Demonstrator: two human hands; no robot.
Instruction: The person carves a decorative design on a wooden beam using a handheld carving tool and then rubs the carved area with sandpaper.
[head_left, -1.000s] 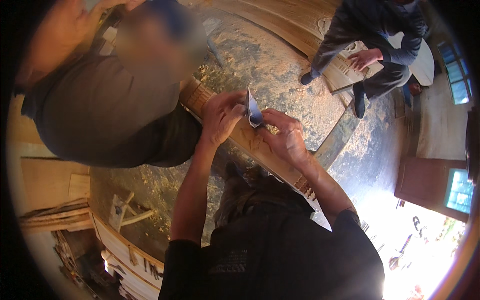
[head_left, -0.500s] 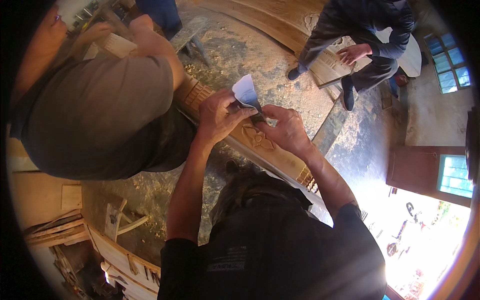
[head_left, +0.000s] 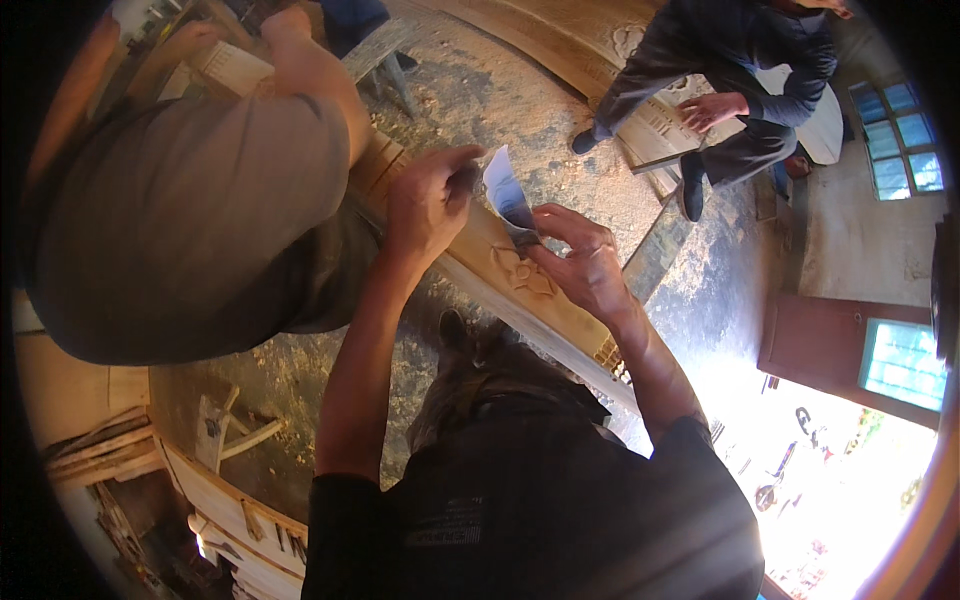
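Note:
Both my hands are over a long wooden piece (head_left: 495, 265) carved with a four-petalled flower and grooved bands. My right hand (head_left: 585, 260) pinches a curled sheet of paper (head_left: 505, 190), white on one face and dark on the other, just above the carving. My left hand (head_left: 430, 195) is just left of the sheet, its fingers curled; what lies in their dark hollow, if anything, I cannot make out.
A person (head_left: 190, 220) leans close on my left; another person (head_left: 720, 110) sits at upper right on carved boards. A wooden bench (head_left: 375, 50) stands behind. Offcuts (head_left: 100, 450) are stacked lower left, shavings cover the floor (head_left: 510, 90), and a bright doorway (head_left: 840, 500) is at lower right.
My left hand has lifted up and left off the sheet, which it gripped half a second ago. The sheet now stands more upright in my right hand. The left-hand person's arms have shifted.

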